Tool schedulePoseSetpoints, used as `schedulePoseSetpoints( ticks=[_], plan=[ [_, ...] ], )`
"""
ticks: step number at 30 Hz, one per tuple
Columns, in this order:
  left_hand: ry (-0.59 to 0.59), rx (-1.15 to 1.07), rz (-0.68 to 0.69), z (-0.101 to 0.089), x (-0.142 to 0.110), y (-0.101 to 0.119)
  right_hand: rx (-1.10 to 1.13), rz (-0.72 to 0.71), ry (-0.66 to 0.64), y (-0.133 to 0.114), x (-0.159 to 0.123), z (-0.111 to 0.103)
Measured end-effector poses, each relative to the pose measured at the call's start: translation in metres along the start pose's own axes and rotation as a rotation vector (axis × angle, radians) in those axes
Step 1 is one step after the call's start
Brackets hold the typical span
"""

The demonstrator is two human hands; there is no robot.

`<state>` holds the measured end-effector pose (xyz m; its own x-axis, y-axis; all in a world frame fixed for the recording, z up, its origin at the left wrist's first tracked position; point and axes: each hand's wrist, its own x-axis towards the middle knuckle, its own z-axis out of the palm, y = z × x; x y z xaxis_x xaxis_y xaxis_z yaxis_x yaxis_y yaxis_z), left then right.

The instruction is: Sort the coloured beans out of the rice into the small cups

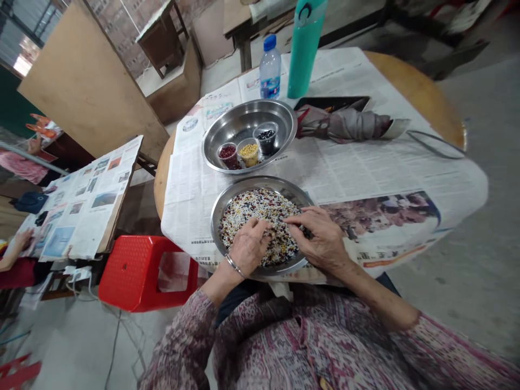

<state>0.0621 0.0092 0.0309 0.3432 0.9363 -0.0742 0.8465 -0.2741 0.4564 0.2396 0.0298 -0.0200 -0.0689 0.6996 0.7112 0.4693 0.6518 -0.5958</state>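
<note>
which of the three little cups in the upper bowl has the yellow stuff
The middle cup, between the dark red one and the black one; only its contents are yellow.

**Desk: papered top, items resting on it**

Rounded wooden desk; bare wood shows at left and far right. Newspaper covers most of top. Near metal basin at front edge; far metal basin just beyond. Behind: clear bottle, blue cap, and teal bottle, both upright. Right: grey furled bundle, lying flat; dark flat object, partly hidden behind it.
</note>
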Motion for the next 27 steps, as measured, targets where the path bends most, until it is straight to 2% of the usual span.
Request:
schedulePoseSetpoints(
  ticks=[5, 8, 10, 14, 19, 22, 27],
  plan=[
    [0.138, -0.007, 0.096, -0.006, 0.016, -0.003, -0.007, 0.036, -0.02, 0.0, -0.001, 0.0],
    [0.255, 0.024, 0.063, -0.011, 0.008, -0.013, -0.002, 0.03, -0.029, 0.001, -0.002, 0.0],
    [0.282, 0.07, 0.005, -0.013, -0.001, -0.022, -0.009, 0.009, -0.028, 0.002, -0.002, 0.0],
    [0.222, 0.123, -0.079, -0.011, -0.012, -0.034, -0.079, -0.036, -0.099, 0.002, -0.001, 0.0],
    [0.14, 0.121, 0.02, -0.002, -0.004, -0.023, -0.322, -0.08, -0.322, -0.004, 0.005, -0.001],
    [0.082, 0.148, 0.078, -0.001, 0.002, -0.014, -0.39, -0.141, -0.411, -0.005, 0.009, 0.0],
    [0.097, 0.206, 0.05, -0.01, -0.006, -0.017, -0.472, -0.275, -0.51, 0.0, 0.01, 0.001]
  ],
)
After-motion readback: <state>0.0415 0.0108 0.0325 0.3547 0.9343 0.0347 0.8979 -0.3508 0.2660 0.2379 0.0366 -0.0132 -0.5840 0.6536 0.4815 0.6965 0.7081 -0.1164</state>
